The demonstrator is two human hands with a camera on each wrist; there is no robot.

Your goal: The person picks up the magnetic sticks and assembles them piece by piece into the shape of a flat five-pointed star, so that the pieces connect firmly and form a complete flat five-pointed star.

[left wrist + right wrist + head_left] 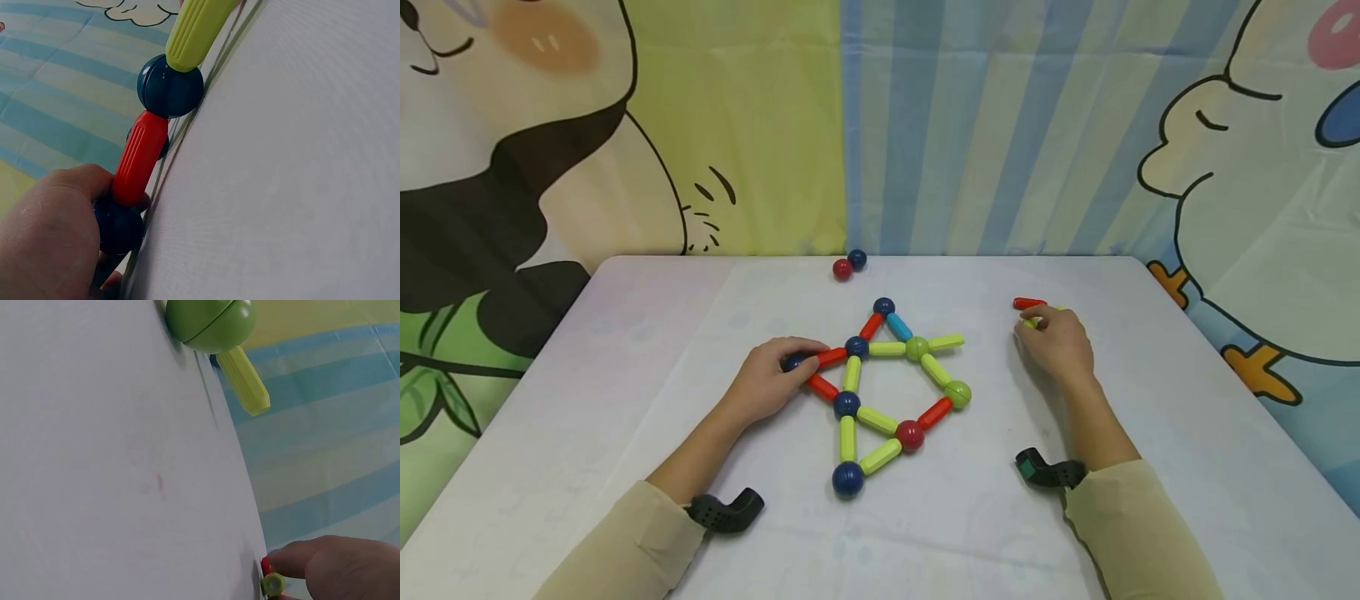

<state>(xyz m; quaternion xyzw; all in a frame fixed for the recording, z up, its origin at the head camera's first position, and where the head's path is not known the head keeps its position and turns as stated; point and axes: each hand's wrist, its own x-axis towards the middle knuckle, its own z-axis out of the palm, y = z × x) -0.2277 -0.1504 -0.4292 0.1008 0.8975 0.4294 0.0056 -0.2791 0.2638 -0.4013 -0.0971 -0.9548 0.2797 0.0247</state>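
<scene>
A flat frame of toy building sticks and balls lies on the table. At its left corner my left hand [772, 377] grips a dark blue ball [119, 226], fingers and thumb around it, beside a red stick [140, 159]. Other parts include a red ball [910, 436], a light blue stick [898, 326] and a green ball [957, 393]. From another green ball [917, 348], a yellow-green stick [946, 342] points right with a free end. Farther right, my right hand [1058, 343] pinches a yellow-green stick [273, 584], mostly hidden by the fingers, close to a loose red stick [1028, 303].
A loose red ball [842, 269] and a dark blue ball [857, 260] sit together near the far edge of the white table [700, 300]. Behind it hangs a cartoon-printed curtain [760, 125]. Black wrist cameras [727, 510] sit on both wrists.
</scene>
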